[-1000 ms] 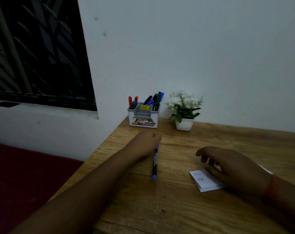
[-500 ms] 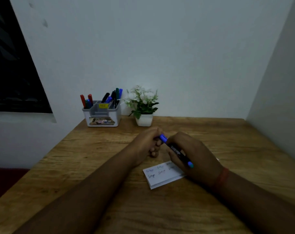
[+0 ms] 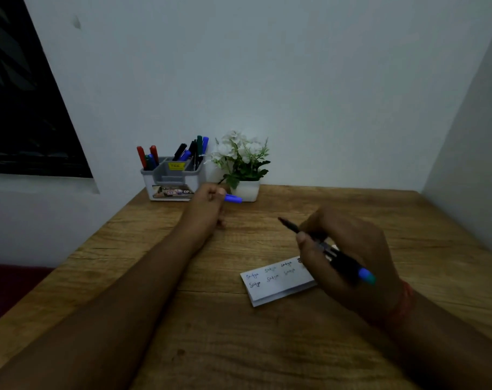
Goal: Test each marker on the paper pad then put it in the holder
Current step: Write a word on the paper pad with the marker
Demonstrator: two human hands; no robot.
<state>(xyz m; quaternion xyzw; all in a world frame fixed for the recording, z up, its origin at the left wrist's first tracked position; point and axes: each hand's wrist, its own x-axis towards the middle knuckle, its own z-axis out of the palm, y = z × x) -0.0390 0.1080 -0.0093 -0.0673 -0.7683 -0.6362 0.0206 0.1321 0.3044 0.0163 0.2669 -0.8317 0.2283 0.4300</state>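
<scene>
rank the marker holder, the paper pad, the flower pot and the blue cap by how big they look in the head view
1. marker holder
2. paper pad, close to the holder in looks, but nearer the camera, so unsure
3. flower pot
4. blue cap, held by the left hand

Paper pad (image 3: 275, 282) bears handwritten "Satya" several times.
</scene>
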